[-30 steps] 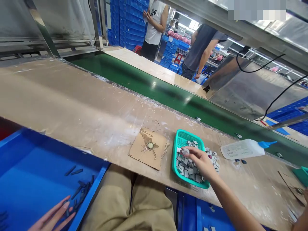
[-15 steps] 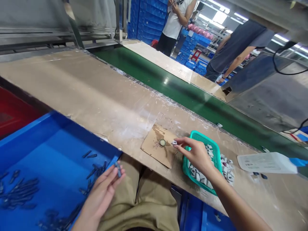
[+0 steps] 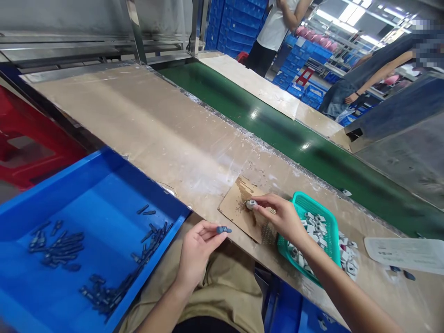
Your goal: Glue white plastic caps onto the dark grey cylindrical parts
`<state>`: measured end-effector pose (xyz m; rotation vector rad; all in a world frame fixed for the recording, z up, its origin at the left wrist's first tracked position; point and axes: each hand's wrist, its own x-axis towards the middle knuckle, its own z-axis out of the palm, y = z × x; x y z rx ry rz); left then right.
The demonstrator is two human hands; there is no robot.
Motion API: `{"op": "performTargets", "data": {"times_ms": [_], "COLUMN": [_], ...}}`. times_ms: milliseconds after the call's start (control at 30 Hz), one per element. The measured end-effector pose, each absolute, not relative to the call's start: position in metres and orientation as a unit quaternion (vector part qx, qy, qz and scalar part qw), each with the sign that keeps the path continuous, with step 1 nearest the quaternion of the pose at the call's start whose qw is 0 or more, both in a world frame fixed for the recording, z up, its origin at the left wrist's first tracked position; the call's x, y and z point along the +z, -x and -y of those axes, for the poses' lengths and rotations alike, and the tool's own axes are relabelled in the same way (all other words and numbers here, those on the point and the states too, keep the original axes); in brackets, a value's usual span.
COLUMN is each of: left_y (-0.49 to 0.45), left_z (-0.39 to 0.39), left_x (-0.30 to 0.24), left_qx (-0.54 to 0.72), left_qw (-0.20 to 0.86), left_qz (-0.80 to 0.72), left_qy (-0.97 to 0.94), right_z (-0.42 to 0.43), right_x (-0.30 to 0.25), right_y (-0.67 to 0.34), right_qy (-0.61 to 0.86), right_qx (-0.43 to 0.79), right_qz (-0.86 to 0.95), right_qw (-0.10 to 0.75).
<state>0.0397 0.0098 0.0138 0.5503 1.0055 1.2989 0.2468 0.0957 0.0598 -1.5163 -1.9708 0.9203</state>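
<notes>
Moved from the blue bin (image 3: 93, 185), the left hand (image 3: 196, 247) pinches a dark piece (image 3: 223, 229) near the tabletop (image 3: 166, 138); the right hand (image 3: 284, 218), shifted from the basket (image 3: 314, 204), pinches a pale piece (image 3: 252, 204) over cardboard (image 3: 233, 204).

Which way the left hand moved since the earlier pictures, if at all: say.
Yes: the left hand went from the blue bin past its right rim toward the cardboard piece.

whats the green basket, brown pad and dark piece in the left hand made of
Green basket: likely plastic, slightly glossy, perforated walls.
Brown pad: seemingly cardboard, matt, flat and dark-stained.
Dark piece: perhaps plastic, from its moulded-looking shape; finish unclear.
</notes>
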Motion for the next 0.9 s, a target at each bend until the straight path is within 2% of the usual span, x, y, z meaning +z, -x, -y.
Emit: {"op": "performTargets", "data": {"times_ms": [67,167,267,467,567,733,767,833,900], "left_y": [-0.042,-0.042,-0.038,-0.036,-0.034,-0.028,-0.028,-0.030,-0.033], "left_z": [-0.010,-0.013,-0.018,-0.019,-0.017,-0.019,-0.022,-0.028,-0.036], "left_x": [0.010,0.006,0.012,0.038,0.050,0.055,0.053,0.049,0.045], "left_qx": [0.630,0.661,0.643,0.614,0.596,0.492,0.464,0.450,0.454], "left_qw": [0.456,0.169,0.087,0.096,0.149,0.491,0.530,0.532,0.458], "left_qz": [-0.461,-0.356,-0.278,-0.243,-0.237,-0.327,-0.334,-0.313,-0.304], "left_qy": [-0.427,-0.638,-0.708,-0.745,-0.753,-0.640,-0.626,-0.645,-0.701], "right_z": [-0.086,-0.068,-0.052,-0.039,-0.038,-0.037,-0.037,-0.041,-0.051], "right_x": [0.071,0.088,0.102,0.115,0.115,0.117,0.117,0.117,0.112], "right_y": [-0.244,-0.238,-0.233,-0.230,-0.230,-0.228,-0.227,-0.225,-0.226], "right_qy": [0.564,0.538,0.511,0.515,0.519,0.533,0.535,0.532,0.527], "right_qx": [0.462,0.608,0.680,0.707,0.705,0.689,0.686,0.686,0.680], "right_qz": [0.623,0.505,0.450,0.414,0.422,0.447,0.453,0.460,0.473], "right_qw": [0.282,0.293,0.273,0.251,0.236,0.203,0.196,0.185,0.190]}}
